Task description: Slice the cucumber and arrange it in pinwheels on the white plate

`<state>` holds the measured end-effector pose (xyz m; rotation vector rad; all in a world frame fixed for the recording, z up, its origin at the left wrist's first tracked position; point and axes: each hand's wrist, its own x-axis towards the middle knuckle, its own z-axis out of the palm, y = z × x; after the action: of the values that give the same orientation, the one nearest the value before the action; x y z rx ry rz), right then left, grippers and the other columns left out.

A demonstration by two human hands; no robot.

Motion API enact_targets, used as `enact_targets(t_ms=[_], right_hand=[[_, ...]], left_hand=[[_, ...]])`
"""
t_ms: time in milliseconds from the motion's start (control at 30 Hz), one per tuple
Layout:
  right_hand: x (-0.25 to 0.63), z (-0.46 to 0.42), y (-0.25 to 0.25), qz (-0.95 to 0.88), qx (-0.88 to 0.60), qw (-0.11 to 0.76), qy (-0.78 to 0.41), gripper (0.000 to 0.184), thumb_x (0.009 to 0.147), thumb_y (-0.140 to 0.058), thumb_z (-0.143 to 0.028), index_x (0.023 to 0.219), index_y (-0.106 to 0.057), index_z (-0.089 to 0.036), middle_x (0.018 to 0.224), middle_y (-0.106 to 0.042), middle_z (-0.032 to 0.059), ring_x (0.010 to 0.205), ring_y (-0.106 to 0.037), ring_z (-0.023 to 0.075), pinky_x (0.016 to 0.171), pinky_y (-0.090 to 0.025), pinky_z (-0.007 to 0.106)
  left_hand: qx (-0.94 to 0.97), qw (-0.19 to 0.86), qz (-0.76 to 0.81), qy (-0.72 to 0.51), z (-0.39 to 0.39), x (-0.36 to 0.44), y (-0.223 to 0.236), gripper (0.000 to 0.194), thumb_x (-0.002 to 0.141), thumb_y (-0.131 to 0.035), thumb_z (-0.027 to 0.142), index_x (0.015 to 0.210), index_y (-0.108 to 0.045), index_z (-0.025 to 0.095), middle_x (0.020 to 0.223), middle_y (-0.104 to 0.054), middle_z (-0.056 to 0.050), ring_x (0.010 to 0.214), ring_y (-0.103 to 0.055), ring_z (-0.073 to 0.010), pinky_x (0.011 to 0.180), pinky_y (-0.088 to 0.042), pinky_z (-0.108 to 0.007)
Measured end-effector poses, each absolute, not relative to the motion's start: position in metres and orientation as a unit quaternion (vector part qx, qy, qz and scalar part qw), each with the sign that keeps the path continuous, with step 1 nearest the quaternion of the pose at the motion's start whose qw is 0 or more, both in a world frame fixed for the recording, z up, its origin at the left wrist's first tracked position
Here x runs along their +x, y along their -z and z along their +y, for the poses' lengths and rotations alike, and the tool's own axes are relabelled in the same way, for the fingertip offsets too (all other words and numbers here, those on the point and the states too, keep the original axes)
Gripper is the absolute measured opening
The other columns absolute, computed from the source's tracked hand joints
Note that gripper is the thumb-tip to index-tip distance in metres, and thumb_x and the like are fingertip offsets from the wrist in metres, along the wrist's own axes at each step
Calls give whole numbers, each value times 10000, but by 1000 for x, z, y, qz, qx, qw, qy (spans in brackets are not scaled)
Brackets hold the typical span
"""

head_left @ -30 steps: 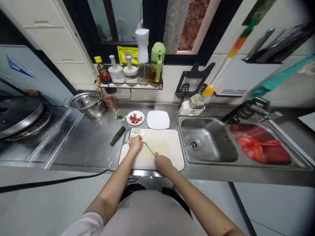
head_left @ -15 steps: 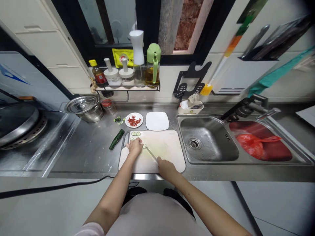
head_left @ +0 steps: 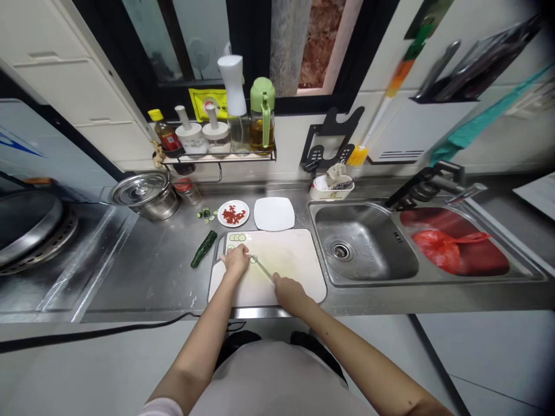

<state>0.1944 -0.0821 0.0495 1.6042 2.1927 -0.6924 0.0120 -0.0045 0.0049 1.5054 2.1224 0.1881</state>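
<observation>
My right hand (head_left: 291, 293) is closed around the handle of a knife (head_left: 264, 270), whose blade slants up and left over the white cutting board (head_left: 299, 260). At the blade's tip is a thin cucumber slice (head_left: 254, 259). Close to this slice, on the left, my left hand (head_left: 236, 260) is lowered to the board with its fingers bent together; whatever lies under them is hidden. Several more cucumber slices (head_left: 237, 237) form a row at the board's upper left corner. A dark green length of cucumber (head_left: 203, 249) rests on the steel counter left of the board.
Behind the board stand a plate of chopped red pieces (head_left: 234, 214) and a white square plate (head_left: 274, 214). Cucumber scraps (head_left: 207, 215) lie beside them. A lidded pot (head_left: 147, 193) is farther left. At right is the sink (head_left: 368, 245), with a red plastic bag (head_left: 437, 251) in its second basin.
The camera view has shifted slightly. Both hands, the knife and the cucumber slice at its tip keep nearly the same places on the board.
</observation>
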Motion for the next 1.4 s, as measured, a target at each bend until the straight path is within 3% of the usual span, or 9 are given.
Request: enact_targets(t_ms=[667, 1033, 1400], right_hand=[[218, -106, -64, 753, 575, 176, 269, 304, 904, -365, -108, 1175, -501, -134, 983, -680, 152, 945, -658, 256, 722, -432, 311], [245, -87, -61, 697, 665, 110, 244, 289, 962, -312, -225, 1217, -432, -161, 945, -679, 124, 888, -650, 241, 687, -361, 294], [244, -81, -53, 684, 686, 116, 220, 276, 973, -301, -242, 1192, -453, -171, 960, -687, 115, 896, -653, 217, 701, -365, 287]], left_hand=[[568, 225, 789, -59, -14, 20, -11, 228, 871, -462, 231, 991, -649, 283, 1038, -711, -68, 1128, -519, -289, 910, -286, -451], [593, 224, 771, -64, -28, 26, -12, 245, 827, -559, 347, 1044, -647, 274, 1119, -662, -80, 1133, -492, -308, 929, -287, -455], [594, 209, 772, -84, -31, 34, -14, 168, 816, -570, 281, 975, -615, 252, 1065, -665, -66, 1084, -514, -285, 894, -289, -423]])
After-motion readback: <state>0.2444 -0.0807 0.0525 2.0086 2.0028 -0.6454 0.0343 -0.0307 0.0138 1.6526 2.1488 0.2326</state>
